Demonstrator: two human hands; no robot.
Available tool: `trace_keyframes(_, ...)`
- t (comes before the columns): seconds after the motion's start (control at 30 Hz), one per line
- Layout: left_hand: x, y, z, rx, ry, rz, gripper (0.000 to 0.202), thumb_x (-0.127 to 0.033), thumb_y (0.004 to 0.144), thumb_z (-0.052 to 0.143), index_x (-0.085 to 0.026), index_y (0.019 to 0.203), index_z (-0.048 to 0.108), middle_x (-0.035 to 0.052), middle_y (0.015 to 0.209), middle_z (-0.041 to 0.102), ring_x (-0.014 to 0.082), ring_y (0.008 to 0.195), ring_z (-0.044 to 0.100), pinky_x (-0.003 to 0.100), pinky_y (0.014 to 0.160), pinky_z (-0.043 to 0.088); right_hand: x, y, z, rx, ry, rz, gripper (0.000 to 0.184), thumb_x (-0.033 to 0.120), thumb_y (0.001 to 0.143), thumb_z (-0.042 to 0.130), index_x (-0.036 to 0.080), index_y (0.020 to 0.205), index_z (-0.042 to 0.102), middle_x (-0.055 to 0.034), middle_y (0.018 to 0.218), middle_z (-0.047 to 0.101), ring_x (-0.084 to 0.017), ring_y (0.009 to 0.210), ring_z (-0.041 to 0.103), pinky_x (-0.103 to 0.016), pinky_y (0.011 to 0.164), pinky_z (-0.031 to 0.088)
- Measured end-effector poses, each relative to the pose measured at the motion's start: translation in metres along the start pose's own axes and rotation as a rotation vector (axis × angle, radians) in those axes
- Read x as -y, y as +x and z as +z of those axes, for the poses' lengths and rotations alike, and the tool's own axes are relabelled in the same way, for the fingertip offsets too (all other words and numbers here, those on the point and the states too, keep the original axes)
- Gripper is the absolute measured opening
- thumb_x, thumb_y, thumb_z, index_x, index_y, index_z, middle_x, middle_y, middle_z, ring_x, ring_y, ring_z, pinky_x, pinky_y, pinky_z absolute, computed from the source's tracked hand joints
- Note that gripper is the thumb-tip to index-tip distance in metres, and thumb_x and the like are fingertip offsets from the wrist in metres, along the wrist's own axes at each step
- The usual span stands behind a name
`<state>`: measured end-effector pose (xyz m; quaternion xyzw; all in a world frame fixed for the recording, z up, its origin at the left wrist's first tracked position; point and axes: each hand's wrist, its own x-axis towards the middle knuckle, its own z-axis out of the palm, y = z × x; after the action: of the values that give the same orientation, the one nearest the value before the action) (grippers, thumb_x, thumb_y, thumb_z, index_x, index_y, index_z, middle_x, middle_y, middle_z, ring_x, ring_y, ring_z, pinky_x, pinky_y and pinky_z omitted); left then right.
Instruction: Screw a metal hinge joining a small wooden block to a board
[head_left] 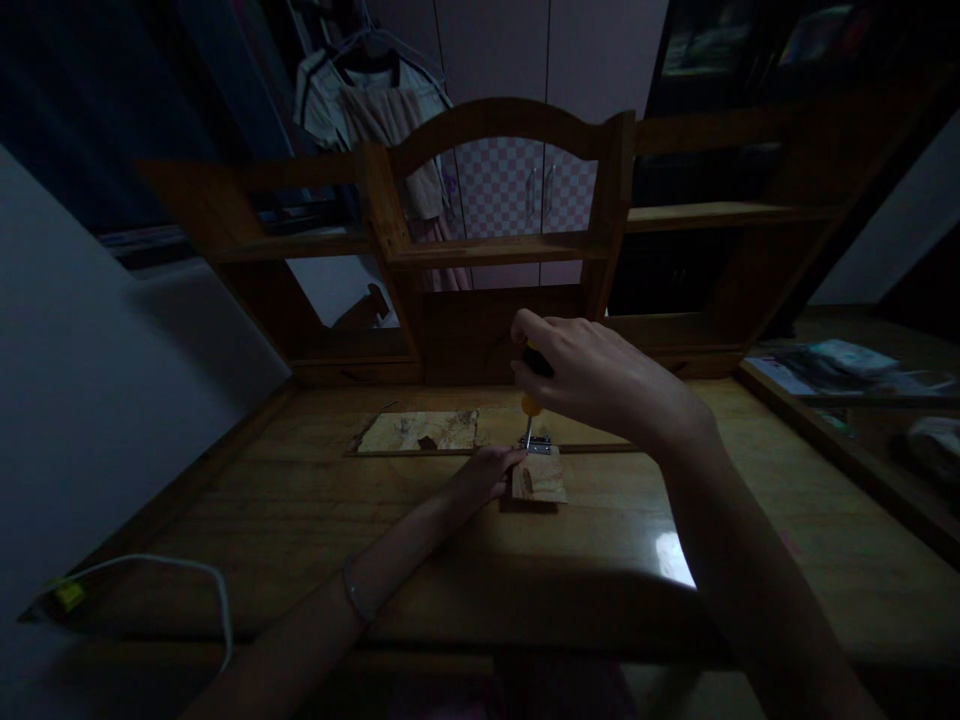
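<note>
My right hand (600, 375) is wrapped round the yellow-and-black handle of a screwdriver (532, 405), which stands nearly upright. Its shaft runs down to a small metal hinge (538, 448) at the far edge of a small wooden board (541, 478). My left hand (487, 472) grips the left side of that board, its fingertips close beside the screwdriver tip. Whether a screw sits under the tip is too small to tell. Left of the hinge, a larger light wooden board (420, 432) lies on the desktop.
The varnished desktop (300, 520) carries a wooden shelf unit (495, 250) along its back. A white cable (176, 562) loops at the front left. Papers and bags (847, 365) lie on a shelf at the right. Clothes (390, 110) hang behind; the light is dim.
</note>
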<state>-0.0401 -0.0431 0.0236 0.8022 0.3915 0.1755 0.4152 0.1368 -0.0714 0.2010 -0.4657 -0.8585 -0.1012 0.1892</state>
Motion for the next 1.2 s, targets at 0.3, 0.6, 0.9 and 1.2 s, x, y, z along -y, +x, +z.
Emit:
trace_keyframes(0.3, 0.016, 0.007, 0.010, -0.013, -0.126, -0.085, 0.032, -0.011, 0.093, 0.046, -0.016, 0.120, 0.063, 0.0096, 0.109, 0.070, 0.0199, 0.102, 0.067, 0.026, 0.083, 0.054, 0.000, 0.002, -0.001, -0.001, -0.105, 0.063, 0.021, 0.035, 0.100, 0.041, 0.019, 0.105, 0.053, -0.0071, 0.084, 0.069, -0.021, 0.073, 0.063, -0.033, 0.060, 0.027)
trace_keyframes(0.6, -0.006, -0.004, -0.009, 0.040, 0.108, 0.073, 0.030, -0.004, 0.082, 0.060, -0.014, 0.109, 0.067, 0.0110, 0.112, 0.070, 0.0234, 0.104, 0.066, 0.028, 0.090, 0.048, 0.001, -0.001, -0.002, 0.033, 0.166, -0.037, 0.025, 0.027, 0.090, 0.052, 0.020, 0.114, 0.051, -0.0084, 0.111, 0.065, -0.022, 0.096, 0.062, -0.032, 0.079, 0.040)
trace_keyframes(0.9, 0.004, -0.001, -0.002, -0.015, 0.083, 0.093, 0.033, -0.007, 0.082, 0.061, -0.015, 0.114, 0.067, 0.0105, 0.111, 0.070, 0.0238, 0.105, 0.066, 0.030, 0.091, 0.050, 0.001, 0.002, -0.001, 0.038, 0.211, -0.070, 0.019, 0.024, 0.089, 0.051, 0.019, 0.107, 0.052, -0.0067, 0.101, 0.066, -0.019, 0.088, 0.060, -0.030, 0.076, 0.039)
trace_keyframes(1.2, 0.018, 0.005, 0.007, -0.034, -0.108, -0.004, 0.039, -0.010, 0.079, 0.064, -0.018, 0.117, 0.068, 0.0082, 0.106, 0.071, 0.0238, 0.102, 0.066, 0.028, 0.085, 0.051, -0.005, 0.005, 0.004, 0.025, 0.245, -0.104, 0.020, 0.024, 0.087, 0.053, 0.020, 0.106, 0.051, -0.0059, 0.100, 0.066, -0.019, 0.086, 0.059, -0.030, 0.077, 0.039)
